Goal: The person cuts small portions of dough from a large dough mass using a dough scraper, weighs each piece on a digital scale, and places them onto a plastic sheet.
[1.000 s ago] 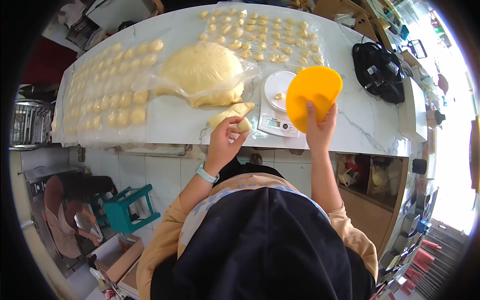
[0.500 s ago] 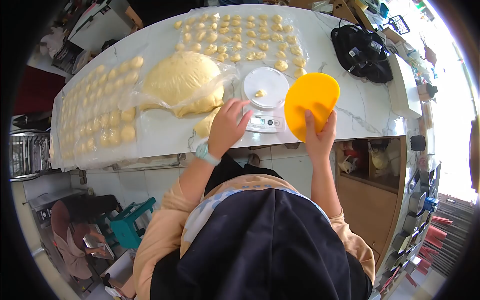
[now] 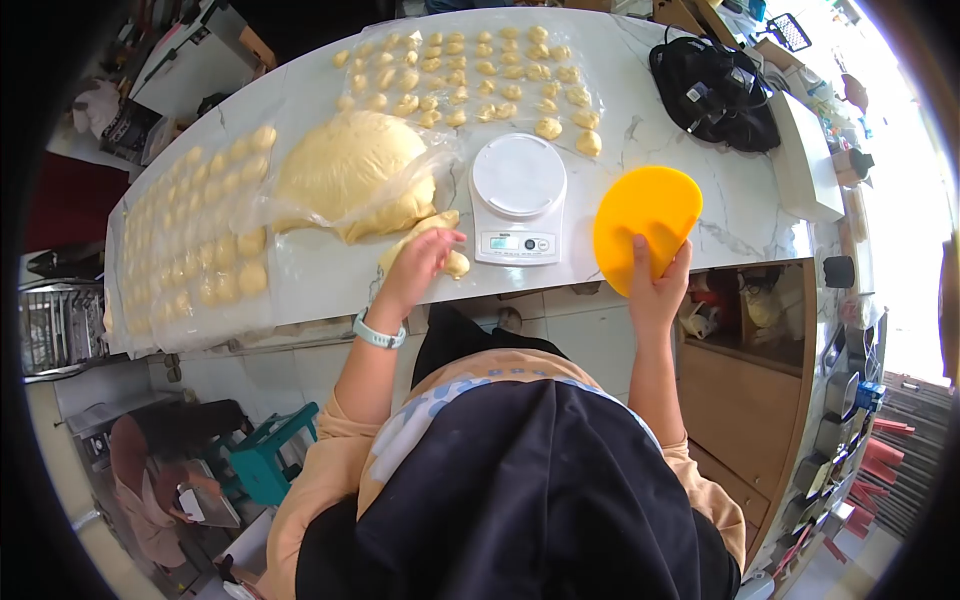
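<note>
My right hand (image 3: 660,277) grips a yellow, rounded dough scraper (image 3: 640,215), thumb across its face, just above the table's front edge. My left hand (image 3: 418,268), with a light watch on its wrist, is closed at a strip of dough (image 3: 412,237). A small piece of dough (image 3: 456,265) shows at its thumb side; the exact finger contact is partly hidden. Between the hands stands a white kitchen scale (image 3: 518,190) with a bare round plate and a lit display. Behind my left hand lies a large mound of dough (image 3: 350,170), partly under clear plastic.
Rows of small dough pieces (image 3: 485,65) lie on plastic at the back; more dough balls (image 3: 210,230) sit under plastic at left. A black bag (image 3: 710,95) and a white box (image 3: 805,160) stand at right. A person (image 3: 165,480) sits lower left near a teal stool (image 3: 268,455).
The small dough piece is gone from the scale. My left hand has moved left and down from the scale to the dough strip. The scraper has shifted slightly right and down.
</note>
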The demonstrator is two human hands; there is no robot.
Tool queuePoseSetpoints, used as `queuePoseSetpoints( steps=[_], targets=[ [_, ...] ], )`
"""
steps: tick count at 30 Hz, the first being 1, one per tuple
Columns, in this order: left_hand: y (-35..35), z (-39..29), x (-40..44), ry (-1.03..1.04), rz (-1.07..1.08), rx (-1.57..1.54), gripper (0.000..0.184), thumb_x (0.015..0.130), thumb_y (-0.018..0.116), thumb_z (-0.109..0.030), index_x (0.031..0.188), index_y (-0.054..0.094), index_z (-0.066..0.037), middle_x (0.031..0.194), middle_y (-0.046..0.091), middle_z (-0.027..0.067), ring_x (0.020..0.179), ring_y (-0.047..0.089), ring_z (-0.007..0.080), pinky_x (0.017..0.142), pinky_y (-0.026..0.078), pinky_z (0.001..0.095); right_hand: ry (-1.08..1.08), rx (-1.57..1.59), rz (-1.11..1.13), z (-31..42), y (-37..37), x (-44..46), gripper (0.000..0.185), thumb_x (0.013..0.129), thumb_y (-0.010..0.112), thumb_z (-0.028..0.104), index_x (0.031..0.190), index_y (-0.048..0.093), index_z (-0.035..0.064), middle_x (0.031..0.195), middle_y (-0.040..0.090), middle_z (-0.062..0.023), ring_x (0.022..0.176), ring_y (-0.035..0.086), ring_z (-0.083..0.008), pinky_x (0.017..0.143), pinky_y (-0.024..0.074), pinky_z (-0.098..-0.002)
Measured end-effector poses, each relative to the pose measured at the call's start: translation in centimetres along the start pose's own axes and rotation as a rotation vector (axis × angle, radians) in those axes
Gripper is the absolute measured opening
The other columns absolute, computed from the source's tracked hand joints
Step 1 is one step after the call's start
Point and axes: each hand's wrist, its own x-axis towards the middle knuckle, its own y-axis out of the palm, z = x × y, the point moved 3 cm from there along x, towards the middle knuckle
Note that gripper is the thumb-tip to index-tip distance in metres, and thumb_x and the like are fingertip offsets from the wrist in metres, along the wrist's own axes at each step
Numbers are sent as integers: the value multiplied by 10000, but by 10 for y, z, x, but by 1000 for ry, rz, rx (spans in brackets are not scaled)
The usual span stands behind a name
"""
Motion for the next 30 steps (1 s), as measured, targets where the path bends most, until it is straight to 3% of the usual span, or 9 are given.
queuePoseSetpoints(
  steps=[3, 6, 11, 14, 17, 21, 24, 27, 30],
  targets=[
    [17, 1, -17, 359, -164, 855, 293, 804, 649, -216, 1006, 631, -4, 745, 595, 69, 667, 560, 202, 646, 456, 288, 30, 2, 12, 0, -1, -3, 365, 898, 615, 221, 1150, 464, 5, 966, 647, -125, 875, 637, -192, 756, 494, -298],
    [20, -11, 0, 194, -137, 931, 350, 750, 705, -221, 1024, 624, -20, 830, 615, 113, 730, 600, 266, 668, 487, 341, 11, -15, 1, 5, -4, -2, 362, 898, 615, 227, 1141, 464, 4, 964, 646, -130, 872, 637, -196, 754, 494, -299],
    [52, -64, 52, 601, -254, 641, 440, 701, 766, -220, 1062, 612, -22, 788, 563, 100, 682, 522, 212, 638, 454, 322, 5, -22, 0, 5, -6, -3, 354, 898, 614, 229, 1126, 464, 3, 960, 645, -138, 865, 637, -204, 749, 494, -307],
    [49, -47, 84, 550, -207, 687, 441, 747, 707, -185, 1132, 558, -28, 978, 573, 139, 787, 573, 275, 699, 475, 371, -2, -43, -6, 8, -8, -5, 356, 896, 617, 232, 1123, 464, 4, 960, 644, -140, 868, 636, -209, 745, 494, -314],
    [46, -54, 58, 787, -364, 699, 518, 760, 693, -128, 1228, 495, -28, 1021, 518, 139, 778, 536, 238, 708, 476, 345, -26, -62, -20, 6, -14, -4, 356, 893, 620, 233, 1121, 468, 6, 963, 643, -139, 872, 634, -210, 745, 493, -316],
    [23, 9, 5, 500, -313, 239, 382, 798, 618, -6, 1171, 537, -22, 1092, 545, 133, 1010, 579, 268, 856, 472, 354, 5, -57, -50, -11, -23, -1, 341, 891, 622, 226, 1110, 479, 7, 964, 645, -135, 873, 637, -207, 747, 495, -307],
    [30, 29, -31, 409, -404, 336, 216, 794, 620, 4, 1007, 617, -33, 1030, 614, 118, 1034, 578, 289, 896, 451, 356, 12, 14, -23, -10, -13, -1, 328, 890, 624, 214, 1106, 487, 8, 961, 649, -131, 863, 639, -204, 735, 499, -302],
    [32, 46, -41, 643, -469, 668, 149, 783, 677, -52, 928, 643, -44, 1000, 648, 98, 1063, 573, 287, 895, 461, 370, -33, 56, 98, 1, 12, -5, 307, 891, 617, 193, 1109, 490, 18, 963, 653, -132, 846, 648, -205, 712, 508, -308],
    [29, 45, -44, 631, -508, 617, 183, 761, 713, -83, 926, 641, -50, 1006, 639, 97, 1055, 572, 293, 895, 461, 383, -130, 24, 390, 32, 50, -18, 301, 891, 590, 164, 1139, 475, 39, 900, 669, -158, 753, 678, -268, 655, 529, -346]
  ],
)
